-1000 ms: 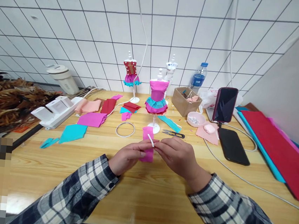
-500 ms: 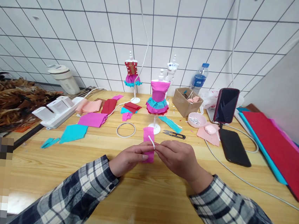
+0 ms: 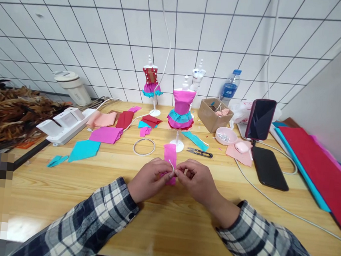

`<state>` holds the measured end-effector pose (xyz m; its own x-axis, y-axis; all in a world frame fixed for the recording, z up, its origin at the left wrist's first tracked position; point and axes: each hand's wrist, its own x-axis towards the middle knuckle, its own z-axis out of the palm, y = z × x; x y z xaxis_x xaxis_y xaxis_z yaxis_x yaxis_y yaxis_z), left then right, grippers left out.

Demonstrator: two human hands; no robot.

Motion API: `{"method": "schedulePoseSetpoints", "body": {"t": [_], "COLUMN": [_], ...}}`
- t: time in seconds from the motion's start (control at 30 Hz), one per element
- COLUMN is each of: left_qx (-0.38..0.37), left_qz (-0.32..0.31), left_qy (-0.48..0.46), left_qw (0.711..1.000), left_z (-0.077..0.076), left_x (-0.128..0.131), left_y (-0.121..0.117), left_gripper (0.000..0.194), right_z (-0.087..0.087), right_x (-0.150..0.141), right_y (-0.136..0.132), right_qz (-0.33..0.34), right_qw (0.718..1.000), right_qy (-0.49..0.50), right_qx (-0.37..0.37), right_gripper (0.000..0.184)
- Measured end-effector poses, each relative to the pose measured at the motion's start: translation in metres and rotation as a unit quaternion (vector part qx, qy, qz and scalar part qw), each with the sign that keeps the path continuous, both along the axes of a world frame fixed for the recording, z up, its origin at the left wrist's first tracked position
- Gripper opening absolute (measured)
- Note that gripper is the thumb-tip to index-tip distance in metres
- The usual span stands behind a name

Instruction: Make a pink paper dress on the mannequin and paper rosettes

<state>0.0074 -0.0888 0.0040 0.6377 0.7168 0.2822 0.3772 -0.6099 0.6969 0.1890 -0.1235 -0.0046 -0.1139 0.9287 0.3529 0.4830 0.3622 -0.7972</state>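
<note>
My left hand (image 3: 152, 179): fingertips pinched on thin white strip (image 3: 171, 165), over magenta strip (image 3: 170, 154) on tabletop (image 3: 89, 217). My right hand (image 3: 197, 183): fingertips pinched at same white strip, meeting left's. Snips (image 3: 200, 152) beyond, just right.

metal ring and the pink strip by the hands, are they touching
Apart. The head view shows bare tabletop between the right side of the metal ring and the pink strip.
</note>
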Motion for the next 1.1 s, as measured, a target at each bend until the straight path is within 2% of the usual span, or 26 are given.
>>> {"method": "schedulePoseSetpoints", "body": {"t": [0.13, 0.23, 0.37, 0.5, 0.63, 0.83, 0.93, 1.1], "left_qx": [-0.044, -0.081, -0.109, -0.116, -0.134, -0.138, -0.138, -0.152], "left_qz": [0.04, 0.044, 0.036, 0.055, 0.042, -0.005, 0.001, 0.017], "left_qy": [-0.024, -0.042, -0.052, -0.073, -0.097, -0.092, -0.06, -0.026], "left_qw": [0.998, 0.995, 0.992, 0.989, 0.985, 0.986, 0.989, 0.988], "left_z": [0.0044, 0.0058, 0.0038, -0.0014, -0.0033, 0.0002, 0.0013, 0.0005], "left_x": [-0.0002, -0.0013, -0.0017, -0.0013, -0.0024, -0.0012, 0.0005, -0.0007], "left_y": [-0.0003, 0.001, 0.0021, 0.0024, 0.003, 0.0002, -0.0018, -0.0025], "left_gripper": [0.021, 0.02, 0.023, 0.032, 0.031, 0.026, 0.02, 0.025], "right_z": [-0.0009, -0.0027, -0.0042, -0.0027, -0.0006, -0.0016, -0.0032, -0.0041], "right_x": [0.001, 0.0029, 0.0044, 0.0042, 0.0042, 0.0057, 0.0054, 0.0041], "right_y": [-0.005, -0.0074, -0.008, -0.0078, -0.008, -0.0073, -0.0061, -0.0053], "right_qz": [0.03, 0.042, 0.04, 0.018, -0.001, 0.01, 0.016, 0.022], "right_qw": [0.997, 0.993, 0.989, 0.984, 0.981, 0.982, 0.987, 0.995], "right_qy": [-0.001, -0.033, -0.077, -0.109, -0.12, -0.126, -0.109, -0.053], "right_qx": [0.067, 0.109, 0.123, 0.139, 0.155, 0.14, 0.118, 0.076], "right_gripper": [0.014, 0.019, 0.021, 0.021, 0.02, 0.019, 0.016, 0.012]}}
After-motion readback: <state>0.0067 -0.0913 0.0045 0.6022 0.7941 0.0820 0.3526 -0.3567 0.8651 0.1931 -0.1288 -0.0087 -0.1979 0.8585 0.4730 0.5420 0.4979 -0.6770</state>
